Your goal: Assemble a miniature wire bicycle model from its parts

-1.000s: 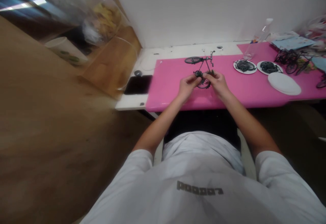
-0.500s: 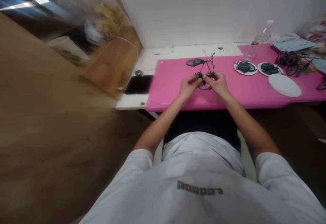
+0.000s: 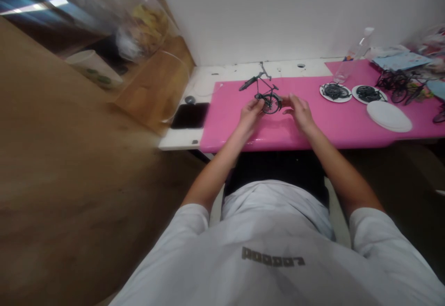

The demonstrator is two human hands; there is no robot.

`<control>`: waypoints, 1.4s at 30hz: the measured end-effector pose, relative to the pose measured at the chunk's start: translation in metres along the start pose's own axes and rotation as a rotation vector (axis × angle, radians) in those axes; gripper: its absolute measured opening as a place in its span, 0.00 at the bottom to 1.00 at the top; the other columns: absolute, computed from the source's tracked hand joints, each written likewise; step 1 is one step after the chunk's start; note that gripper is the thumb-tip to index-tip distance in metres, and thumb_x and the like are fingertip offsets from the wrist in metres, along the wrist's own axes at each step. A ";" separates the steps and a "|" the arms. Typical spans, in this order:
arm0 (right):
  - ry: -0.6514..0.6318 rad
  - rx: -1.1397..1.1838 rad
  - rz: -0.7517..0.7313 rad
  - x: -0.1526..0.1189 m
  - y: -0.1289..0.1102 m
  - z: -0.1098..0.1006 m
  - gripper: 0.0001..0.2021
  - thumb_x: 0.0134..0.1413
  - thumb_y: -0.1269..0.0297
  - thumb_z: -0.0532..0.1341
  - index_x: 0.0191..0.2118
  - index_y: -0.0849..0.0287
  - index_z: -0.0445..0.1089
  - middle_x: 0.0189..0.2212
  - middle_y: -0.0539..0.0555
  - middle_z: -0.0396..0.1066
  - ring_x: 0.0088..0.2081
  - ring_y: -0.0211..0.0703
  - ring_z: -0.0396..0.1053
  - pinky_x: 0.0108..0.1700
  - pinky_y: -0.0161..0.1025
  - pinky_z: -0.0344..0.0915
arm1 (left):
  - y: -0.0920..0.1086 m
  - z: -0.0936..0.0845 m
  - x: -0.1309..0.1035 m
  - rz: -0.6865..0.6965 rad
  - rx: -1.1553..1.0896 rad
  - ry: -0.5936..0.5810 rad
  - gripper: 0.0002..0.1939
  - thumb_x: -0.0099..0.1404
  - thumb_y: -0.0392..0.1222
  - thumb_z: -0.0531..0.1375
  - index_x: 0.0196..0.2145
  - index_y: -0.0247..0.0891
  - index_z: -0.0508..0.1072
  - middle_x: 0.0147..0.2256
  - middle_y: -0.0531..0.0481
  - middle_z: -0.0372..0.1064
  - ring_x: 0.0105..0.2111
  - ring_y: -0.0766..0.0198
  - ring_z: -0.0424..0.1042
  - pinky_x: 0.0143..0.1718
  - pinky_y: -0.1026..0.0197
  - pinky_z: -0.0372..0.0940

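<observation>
A small dark model bicycle is held up over the pink-covered table, its handlebar pointing away from me. My left hand pinches it low down, near the pedals and the edge of the rear wheel. My right hand is just to the right of that wheel with thumb and fingers apart. Whether a fingertip of it still touches the wheel, I cannot tell.
Two white plates of dark bicycle parts stand to the right, by a blank white plate. Behind them are a clear bottle and several dark model bicycles. A black flat object lies left.
The bicycle has turned and shifted left, its handlebar now at the upper left. My right hand has come off its hold and opened. My left hand has moved slightly left, keeping its grip.
</observation>
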State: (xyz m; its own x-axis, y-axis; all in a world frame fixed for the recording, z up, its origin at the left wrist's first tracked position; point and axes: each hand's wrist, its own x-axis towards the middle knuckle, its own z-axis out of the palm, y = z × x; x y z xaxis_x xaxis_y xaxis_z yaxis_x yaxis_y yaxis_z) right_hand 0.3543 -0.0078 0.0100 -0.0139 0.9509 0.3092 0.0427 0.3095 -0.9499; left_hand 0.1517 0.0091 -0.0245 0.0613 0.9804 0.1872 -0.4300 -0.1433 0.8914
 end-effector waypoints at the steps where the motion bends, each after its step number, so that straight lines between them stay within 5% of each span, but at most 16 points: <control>1: -0.016 -0.005 -0.008 0.000 0.000 0.000 0.36 0.60 0.19 0.63 0.45 0.50 0.84 0.43 0.57 0.84 0.47 0.51 0.82 0.40 0.43 0.79 | 0.000 -0.001 0.001 0.002 0.004 -0.004 0.20 0.69 0.58 0.76 0.44 0.39 0.83 0.44 0.42 0.83 0.50 0.56 0.84 0.59 0.50 0.75; 9: -0.023 -0.161 -0.218 -0.013 -0.013 0.009 0.28 0.51 0.30 0.78 0.43 0.51 0.86 0.42 0.55 0.85 0.44 0.50 0.81 0.43 0.45 0.80 | 0.015 0.009 -0.010 -0.178 -0.234 0.050 0.15 0.69 0.49 0.77 0.44 0.36 0.83 0.48 0.39 0.85 0.63 0.50 0.79 0.70 0.46 0.69; 19: 0.073 -0.388 -0.426 -0.017 -0.012 0.010 0.16 0.65 0.43 0.73 0.45 0.49 0.87 0.40 0.55 0.83 0.46 0.52 0.78 0.44 0.49 0.79 | 0.011 0.003 -0.007 -0.176 -0.191 -0.008 0.14 0.70 0.46 0.77 0.47 0.35 0.82 0.52 0.37 0.84 0.67 0.46 0.78 0.72 0.42 0.69; 30: 0.092 -0.365 -0.308 -0.005 0.009 0.002 0.22 0.65 0.38 0.71 0.47 0.52 0.86 0.43 0.57 0.84 0.44 0.51 0.80 0.45 0.48 0.79 | -0.002 -0.001 -0.005 -0.103 -0.058 -0.054 0.29 0.61 0.53 0.82 0.53 0.36 0.81 0.53 0.37 0.85 0.56 0.50 0.84 0.65 0.47 0.75; 35: 0.030 -0.368 -0.238 -0.001 0.012 -0.003 0.26 0.67 0.33 0.68 0.50 0.51 0.86 0.46 0.58 0.86 0.47 0.53 0.82 0.47 0.49 0.79 | -0.012 -0.007 0.001 -0.087 -0.020 0.016 0.27 0.62 0.54 0.81 0.50 0.37 0.80 0.48 0.39 0.85 0.50 0.54 0.85 0.59 0.50 0.77; 39: 0.010 -0.428 -0.237 0.008 0.025 -0.017 0.20 0.73 0.43 0.62 0.55 0.51 0.83 0.49 0.59 0.85 0.51 0.54 0.82 0.52 0.51 0.79 | -0.014 -0.015 0.007 -0.058 -0.043 0.126 0.20 0.66 0.48 0.80 0.47 0.37 0.79 0.47 0.41 0.85 0.48 0.57 0.85 0.57 0.53 0.78; 42: 0.002 -0.472 -0.212 0.017 0.041 -0.032 0.16 0.68 0.57 0.63 0.56 0.53 0.82 0.50 0.61 0.85 0.52 0.56 0.81 0.54 0.54 0.79 | -0.012 -0.020 0.011 -0.036 -0.084 0.240 0.15 0.69 0.44 0.77 0.46 0.37 0.79 0.48 0.41 0.85 0.50 0.57 0.84 0.59 0.52 0.77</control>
State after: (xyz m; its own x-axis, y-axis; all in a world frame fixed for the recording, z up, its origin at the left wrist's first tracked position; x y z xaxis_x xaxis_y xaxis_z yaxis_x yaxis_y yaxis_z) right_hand 0.3874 0.0209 -0.0227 -0.0695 0.8669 0.4935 0.4853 0.4616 -0.7426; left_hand 0.1398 0.0245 -0.0417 -0.1337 0.9901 0.0433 -0.5055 -0.1057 0.8563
